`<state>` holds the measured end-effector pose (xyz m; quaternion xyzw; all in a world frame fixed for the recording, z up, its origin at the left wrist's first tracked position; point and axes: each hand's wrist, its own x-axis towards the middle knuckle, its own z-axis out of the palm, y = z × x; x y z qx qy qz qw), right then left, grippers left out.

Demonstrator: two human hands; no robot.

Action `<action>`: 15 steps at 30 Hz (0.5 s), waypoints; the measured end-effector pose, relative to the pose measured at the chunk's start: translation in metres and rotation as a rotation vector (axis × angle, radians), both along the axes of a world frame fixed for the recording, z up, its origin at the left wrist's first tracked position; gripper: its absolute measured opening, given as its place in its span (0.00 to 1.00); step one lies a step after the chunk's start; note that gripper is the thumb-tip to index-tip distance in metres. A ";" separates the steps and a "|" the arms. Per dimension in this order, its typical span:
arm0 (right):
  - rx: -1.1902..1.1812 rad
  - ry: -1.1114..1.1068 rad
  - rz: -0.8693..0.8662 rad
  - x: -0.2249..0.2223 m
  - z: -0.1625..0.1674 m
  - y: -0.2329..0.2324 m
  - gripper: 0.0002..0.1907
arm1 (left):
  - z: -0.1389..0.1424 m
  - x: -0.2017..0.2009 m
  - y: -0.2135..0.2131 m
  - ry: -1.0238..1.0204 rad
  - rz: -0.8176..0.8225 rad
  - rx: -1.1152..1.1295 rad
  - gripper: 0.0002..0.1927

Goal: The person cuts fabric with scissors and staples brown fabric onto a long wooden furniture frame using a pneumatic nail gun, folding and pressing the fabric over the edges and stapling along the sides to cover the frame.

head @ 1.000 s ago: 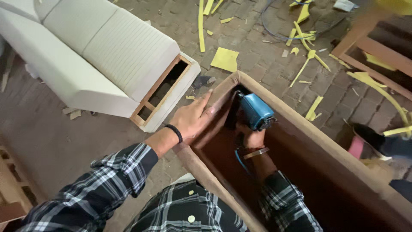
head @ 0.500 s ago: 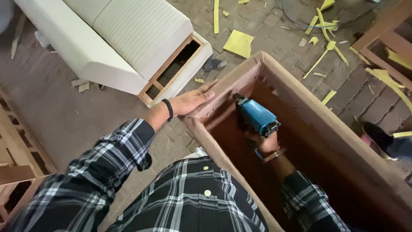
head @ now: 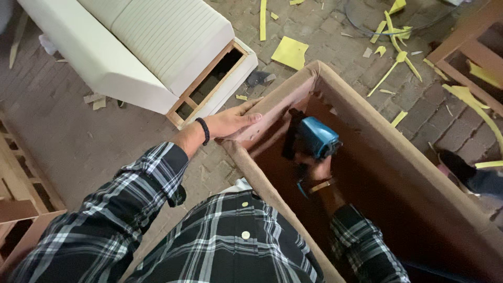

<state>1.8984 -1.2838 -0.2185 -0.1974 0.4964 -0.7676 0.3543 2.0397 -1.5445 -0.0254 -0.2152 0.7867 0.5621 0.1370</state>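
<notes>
Compared with half a second ago, little changes: the left hand (head: 230, 123) stays flat on the frame's edge and the blue tool sits a touch nearer the corner, while the view shifts slightly.

Largest in view is the brown fabric-covered furniture frame (head: 387, 152), an open box shape whose far end runs off the right and bottom edges; its deep inside is dark and hard to read. Next is the white upholstered seat piece (head: 136, 47) lying on the floor to the upper left, its wooden underside open at one end and its top cut off by the picture edge. A wooden frame (head: 466, 47) shows only partly at the upper right, and bare wooden slats (head: 21, 194) are cropped at the left.

The left hand lies open, fingers together and extended, pressing the loose fabric on the near rim of the brown frame. The right hand (head: 314, 170) is inside the frame, closed around the grip of the blue power tool (head: 317, 137), which points toward the inner corner; the tool's nose is hidden in shadow.

Brick paving (head: 356, 42) makes up the floor, littered with yellow foam scraps (head: 290, 51) and strips. A dark shoe (head: 458, 165) shows at the right.
</notes>
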 end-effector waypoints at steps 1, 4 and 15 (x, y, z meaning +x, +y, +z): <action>-0.033 -0.023 0.025 -0.004 -0.001 -0.002 0.27 | 0.001 -0.001 0.000 0.001 0.005 0.006 0.44; -0.022 -0.032 0.043 -0.010 -0.002 -0.007 0.27 | 0.005 -0.001 -0.001 0.024 -0.002 0.044 0.44; 0.191 0.432 0.092 -0.007 0.109 -0.006 0.31 | -0.008 0.062 -0.013 0.293 0.128 0.582 0.43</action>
